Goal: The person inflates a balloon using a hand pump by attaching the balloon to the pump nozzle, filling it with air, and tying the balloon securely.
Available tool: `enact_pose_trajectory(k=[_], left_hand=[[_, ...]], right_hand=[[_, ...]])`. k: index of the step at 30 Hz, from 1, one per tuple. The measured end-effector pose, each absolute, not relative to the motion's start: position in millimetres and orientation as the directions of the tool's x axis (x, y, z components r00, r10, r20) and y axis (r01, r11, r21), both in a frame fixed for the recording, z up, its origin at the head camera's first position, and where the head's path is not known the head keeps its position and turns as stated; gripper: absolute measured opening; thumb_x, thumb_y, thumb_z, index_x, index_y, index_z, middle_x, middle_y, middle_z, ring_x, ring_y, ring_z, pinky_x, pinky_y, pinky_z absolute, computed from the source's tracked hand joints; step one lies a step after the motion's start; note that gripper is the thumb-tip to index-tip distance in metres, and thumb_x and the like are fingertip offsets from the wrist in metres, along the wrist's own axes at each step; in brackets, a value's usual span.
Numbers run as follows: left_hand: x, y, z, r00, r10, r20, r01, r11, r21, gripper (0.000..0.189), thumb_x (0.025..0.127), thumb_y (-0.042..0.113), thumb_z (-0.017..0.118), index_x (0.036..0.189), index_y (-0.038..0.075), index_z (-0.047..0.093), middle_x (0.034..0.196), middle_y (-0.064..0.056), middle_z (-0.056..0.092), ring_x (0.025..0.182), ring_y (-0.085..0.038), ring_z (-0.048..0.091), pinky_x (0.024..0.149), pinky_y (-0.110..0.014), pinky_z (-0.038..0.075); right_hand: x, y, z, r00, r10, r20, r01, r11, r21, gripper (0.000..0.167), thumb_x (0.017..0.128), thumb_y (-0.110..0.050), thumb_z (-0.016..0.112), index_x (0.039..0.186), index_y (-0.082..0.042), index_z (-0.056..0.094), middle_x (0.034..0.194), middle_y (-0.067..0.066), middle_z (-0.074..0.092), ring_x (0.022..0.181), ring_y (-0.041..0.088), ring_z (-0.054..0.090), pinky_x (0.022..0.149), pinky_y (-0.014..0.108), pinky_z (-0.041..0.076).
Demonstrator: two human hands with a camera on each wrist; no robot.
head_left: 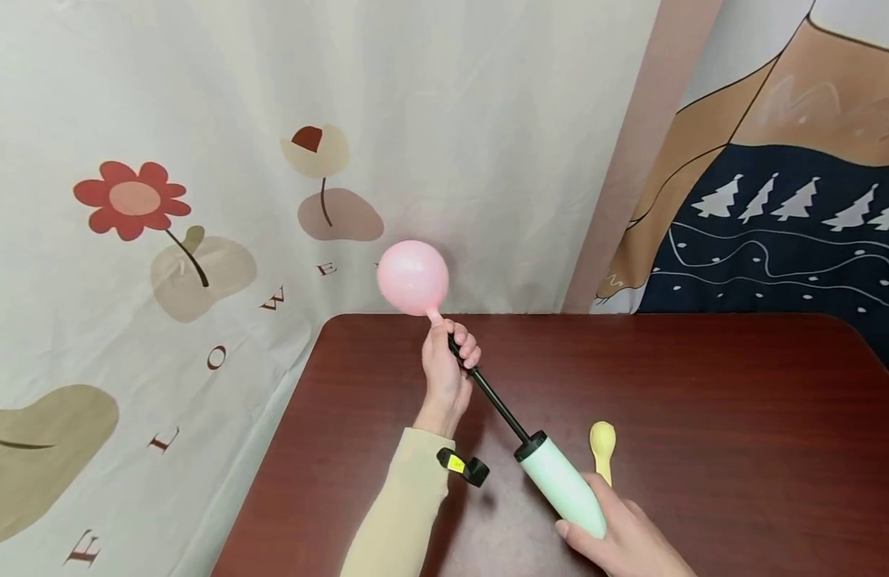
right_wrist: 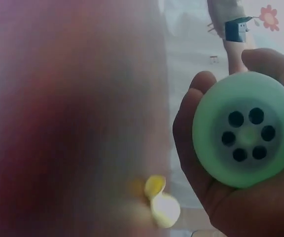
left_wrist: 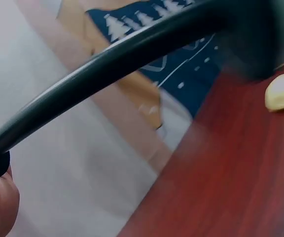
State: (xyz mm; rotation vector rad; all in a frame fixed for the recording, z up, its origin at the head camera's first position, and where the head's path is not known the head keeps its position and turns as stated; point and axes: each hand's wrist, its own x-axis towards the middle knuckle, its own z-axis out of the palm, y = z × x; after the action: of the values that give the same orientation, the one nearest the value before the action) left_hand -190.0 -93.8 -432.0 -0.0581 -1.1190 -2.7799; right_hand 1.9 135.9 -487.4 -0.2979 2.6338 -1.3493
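Observation:
A mint-green balloon pump slants across the head view, its thin black rod drawn out between my hands. My left hand grips the pump's black front end and the neck of a pink balloon fitted there. The balloon is round and partly inflated, rising above that hand. Fingers of my right hand wrap the green barrel near its rear. In the right wrist view, the barrel's round end cap shows a ring of several dark holes. The nozzle itself is hidden by the left hand.
An uninflated yellow balloon lies on the dark red-brown table, just beyond the right hand. Printed curtains hang along the table's far and left sides. A black wrist camera sits on the left sleeve.

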Motion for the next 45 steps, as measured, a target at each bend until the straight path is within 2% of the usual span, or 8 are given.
enact_pose_trajectory(k=[3, 7, 13, 22, 24, 32, 39, 45], left_hand=[[-184, -85, -434, -0.991, -0.09, 0.095, 0.13, -0.709, 0.693, 0.03, 0.111, 0.01, 0.034, 0.083, 0.014, 0.045, 0.071, 0.003, 0.042, 0.051, -0.003, 0.039, 0.044, -0.013, 0.03], [-176, -73, -434, -0.994, -0.052, 0.097, 0.105, -0.702, 0.705, 0.032, 0.113, 0.018, 0.036, 0.083, 0.015, 0.045, 0.071, 0.003, 0.043, 0.052, -0.004, 0.04, 0.046, -0.014, 0.031], [-165, -62, -439, -0.995, -0.014, 0.102, 0.085, -0.663, 0.744, 0.033, 0.114, 0.026, 0.036, 0.085, 0.015, 0.045, 0.071, 0.003, 0.043, 0.052, -0.005, 0.04, 0.046, -0.015, 0.033], [-161, -61, -449, -0.995, 0.031, 0.091, 0.052, -0.622, 0.782, 0.033, 0.113, 0.021, 0.034, 0.084, 0.014, 0.046, 0.07, 0.004, 0.043, 0.053, -0.006, 0.041, 0.047, -0.017, 0.035], [-162, -62, -451, -0.996, 0.031, 0.079, 0.042, -0.626, 0.778, 0.032, 0.112, 0.018, 0.035, 0.082, 0.013, 0.045, 0.07, 0.004, 0.043, 0.053, -0.006, 0.041, 0.048, -0.017, 0.035], [-166, -72, -450, -0.997, -0.035, 0.074, 0.079, -0.68, 0.729, 0.033, 0.114, 0.022, 0.037, 0.083, 0.013, 0.046, 0.07, 0.004, 0.043, 0.051, -0.004, 0.041, 0.046, -0.015, 0.033], [-182, -93, -442, -0.991, -0.115, 0.065, 0.129, -0.75, 0.649, 0.033, 0.114, 0.023, 0.036, 0.084, 0.013, 0.046, 0.07, 0.003, 0.043, 0.05, -0.003, 0.041, 0.044, -0.014, 0.032], [-193, -107, -438, -0.982, -0.176, 0.072, 0.183, -0.78, 0.598, 0.034, 0.115, 0.024, 0.037, 0.084, 0.013, 0.046, 0.069, 0.003, 0.042, 0.049, -0.003, 0.04, 0.043, -0.013, 0.031]], right_hand=[[-8, 128, -482, -0.968, -0.236, -0.082, -0.068, 0.564, -0.823, 0.052, 0.09, -0.043, 0.08, 0.13, -0.02, 0.056, 0.089, -0.01, 0.059, 0.074, 0.002, 0.053, 0.066, 0.026, 0.044], [-22, 119, -474, -0.975, -0.21, -0.068, -0.059, 0.544, -0.837, 0.056, 0.09, -0.042, 0.08, 0.133, -0.016, 0.057, 0.1, -0.006, 0.063, 0.081, 0.004, 0.057, 0.07, 0.028, 0.047], [-38, 109, -467, -0.977, -0.212, 0.002, -0.108, 0.489, -0.865, 0.055, 0.091, -0.041, 0.079, 0.133, -0.015, 0.056, 0.096, -0.006, 0.063, 0.08, 0.005, 0.058, 0.07, 0.027, 0.049], [-46, 106, -468, -0.98, -0.195, -0.05, -0.054, 0.492, -0.869, 0.056, 0.09, -0.042, 0.079, 0.134, -0.015, 0.057, 0.094, -0.005, 0.063, 0.077, 0.007, 0.058, 0.068, 0.026, 0.048], [-45, 105, -470, -0.981, -0.187, -0.052, -0.045, 0.48, -0.876, 0.056, 0.09, -0.041, 0.08, 0.134, -0.015, 0.058, 0.093, -0.005, 0.063, 0.077, 0.007, 0.057, 0.068, 0.026, 0.048], [-35, 102, -476, -0.97, -0.226, -0.086, -0.017, 0.419, -0.908, 0.058, 0.093, -0.042, 0.076, 0.139, -0.014, 0.054, 0.077, -0.007, 0.062, 0.063, 0.006, 0.06, 0.06, 0.026, 0.049], [-15, 118, -479, -0.974, -0.224, -0.021, -0.105, 0.536, -0.838, 0.05, 0.093, -0.046, 0.076, 0.134, -0.025, 0.059, 0.103, -0.015, 0.063, 0.084, 0.001, 0.056, 0.074, 0.027, 0.048], [5, 142, -484, -0.968, -0.251, 0.01, -0.163, 0.597, -0.785, 0.051, 0.092, -0.043, 0.077, 0.134, -0.024, 0.057, 0.087, -0.016, 0.059, 0.075, -0.002, 0.052, 0.067, 0.025, 0.045]])
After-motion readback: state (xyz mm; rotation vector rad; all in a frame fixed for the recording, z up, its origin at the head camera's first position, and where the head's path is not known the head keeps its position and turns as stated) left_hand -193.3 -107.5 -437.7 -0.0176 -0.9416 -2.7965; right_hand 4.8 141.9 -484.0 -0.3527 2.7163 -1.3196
